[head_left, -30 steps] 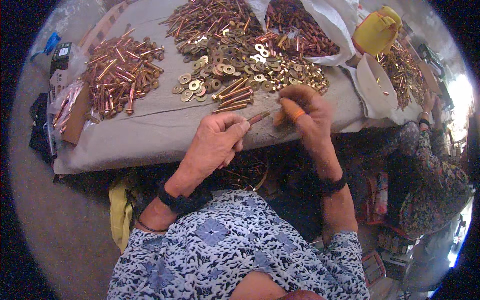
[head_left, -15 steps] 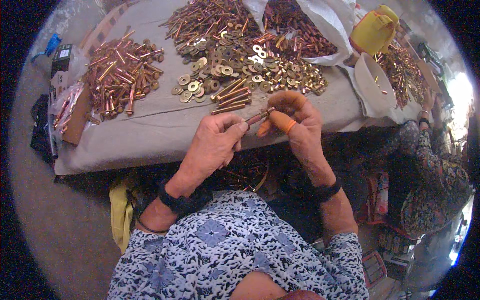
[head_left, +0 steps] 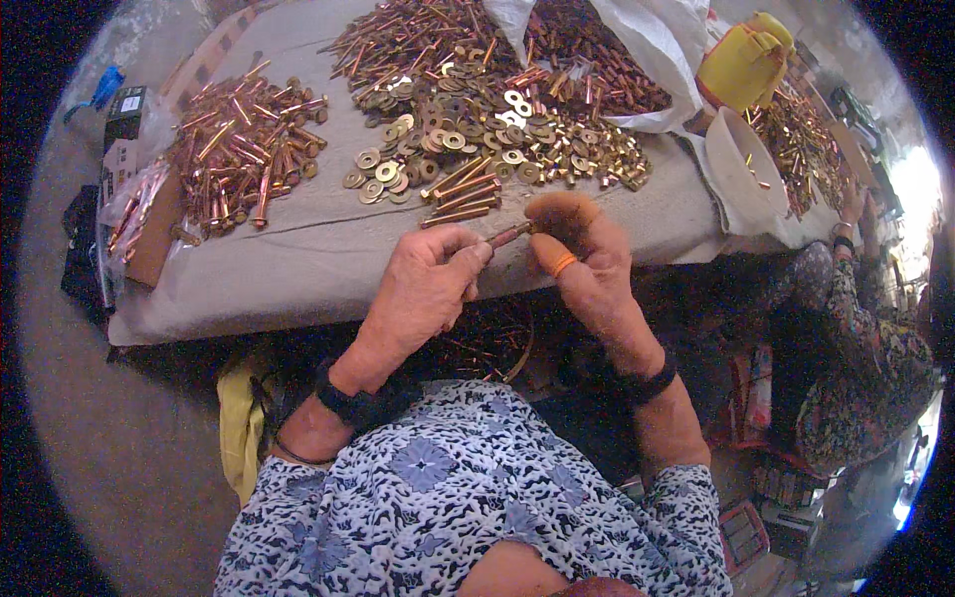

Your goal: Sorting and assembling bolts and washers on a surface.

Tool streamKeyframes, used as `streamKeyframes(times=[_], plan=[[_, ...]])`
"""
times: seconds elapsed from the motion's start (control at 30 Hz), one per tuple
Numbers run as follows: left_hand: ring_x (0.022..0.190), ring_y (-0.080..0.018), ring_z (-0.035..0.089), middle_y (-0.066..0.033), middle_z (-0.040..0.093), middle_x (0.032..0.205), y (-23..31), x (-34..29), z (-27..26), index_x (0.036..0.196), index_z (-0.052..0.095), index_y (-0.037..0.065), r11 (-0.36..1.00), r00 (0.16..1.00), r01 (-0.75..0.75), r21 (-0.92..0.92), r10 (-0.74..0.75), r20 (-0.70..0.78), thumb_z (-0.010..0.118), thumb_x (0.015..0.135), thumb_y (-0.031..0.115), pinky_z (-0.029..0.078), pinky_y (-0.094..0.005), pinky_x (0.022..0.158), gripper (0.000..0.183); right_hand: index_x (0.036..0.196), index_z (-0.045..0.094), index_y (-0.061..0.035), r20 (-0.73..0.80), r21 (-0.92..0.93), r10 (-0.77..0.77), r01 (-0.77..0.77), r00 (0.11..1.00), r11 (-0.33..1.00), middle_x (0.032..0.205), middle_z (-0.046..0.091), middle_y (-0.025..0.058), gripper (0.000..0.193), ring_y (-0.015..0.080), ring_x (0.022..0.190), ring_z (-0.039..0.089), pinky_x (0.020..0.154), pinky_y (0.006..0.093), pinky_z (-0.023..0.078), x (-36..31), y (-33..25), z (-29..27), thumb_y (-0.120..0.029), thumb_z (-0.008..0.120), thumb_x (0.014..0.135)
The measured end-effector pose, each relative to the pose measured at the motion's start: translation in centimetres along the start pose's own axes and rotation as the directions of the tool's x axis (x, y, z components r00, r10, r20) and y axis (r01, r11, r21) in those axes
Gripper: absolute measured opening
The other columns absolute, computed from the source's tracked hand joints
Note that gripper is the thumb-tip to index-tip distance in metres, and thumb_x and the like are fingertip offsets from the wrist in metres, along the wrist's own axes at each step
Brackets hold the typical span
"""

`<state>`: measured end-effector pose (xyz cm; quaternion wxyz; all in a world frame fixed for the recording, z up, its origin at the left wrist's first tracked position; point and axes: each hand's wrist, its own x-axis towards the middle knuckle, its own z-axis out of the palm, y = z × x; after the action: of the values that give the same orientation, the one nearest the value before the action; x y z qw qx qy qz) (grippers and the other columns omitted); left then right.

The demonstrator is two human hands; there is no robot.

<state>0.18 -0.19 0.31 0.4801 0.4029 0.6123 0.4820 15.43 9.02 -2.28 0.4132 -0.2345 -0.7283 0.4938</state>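
My left hand [head_left: 423,284] is closed, its thumb and forefinger pinching a coppery bolt [head_left: 508,236] that points to the right. Orange finger covers sit on the thumb and forefinger of my right hand [head_left: 592,261]. Those two fingertips curl around the bolt's far end, where a small piece like a nut seems to sit; its detail is too small to make out. Just beyond my hands, several longer bolts [head_left: 463,204] lie side by side on the cloth-covered table [head_left: 328,264]. Behind them spread flat washers [head_left: 453,139] and small brassy sleeves or nuts [head_left: 587,154].
A heap of bolts [head_left: 244,149] lies at the left beside a cardboard box [head_left: 154,229]. Farther back, a white sack [head_left: 657,50] spills more bolts. At the right are a white bowl [head_left: 731,164], a yellow container [head_left: 746,65] and another person's arm [head_left: 846,229].
My right hand has shifted slightly left and its fingers have changed their hold at the bolt's end. My left hand stays nearly still with the bolt.
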Motion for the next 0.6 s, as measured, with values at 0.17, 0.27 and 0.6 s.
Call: streamKeyframes(times=[0.17,0.27,0.6], plan=[[0.042,-0.0066,0.045,-0.0005,0.051,0.054,-0.7,0.1,-0.1,0.081,0.059,0.0,0.984,0.995,-0.081,0.16,0.089,-0.041,0.053,0.084,0.019,0.035,-0.0227,0.038,0.019,0.094,0.056,-0.002,0.063,-0.022,0.102,-0.1,0.993,0.995,0.087,0.058,0.0073,0.018,0.0144,0.079,0.056,0.071,0.0267,0.045,0.0,-1.1,-0.5,-0.002,0.056,0.076],[0.046,-0.0076,0.048,-0.0013,0.052,0.055,-1.0,0.4,-0.1,0.081,0.06,0.0,0.968,0.991,-0.108,0.226,0.123,-0.053,0.054,0.082,0.019,0.037,-0.0243,0.043,0.02,0.092,0.056,-0.0023,0.056,-0.037,0.038,-0.036,0.998,0.999,0.082,0.059,0.0069,0.016,0.0142,0.076,0.056,0.069,0.0271,0.046,0.3,-0.5,-0.4,-0.004,0.057,0.077],[0.052,-0.0165,0.054,-0.0101,0.055,0.058,-1.2,0.3,0.1,0.082,0.059,-0.002,0.926,0.972,-0.202,0.318,0.23,-0.051,0.055,0.079,0.015,0.041,-0.0307,0.049,0.017,0.084,0.058,-0.0023,0.026,-0.343,-0.068,0.073,0.997,0.937,0.067,0.058,0.0136,0.017,0.0254,0.057,0.057,0.053,0.0323,0.044,0.2,-0.8,-0.7,-0.019,0.056,0.081]])
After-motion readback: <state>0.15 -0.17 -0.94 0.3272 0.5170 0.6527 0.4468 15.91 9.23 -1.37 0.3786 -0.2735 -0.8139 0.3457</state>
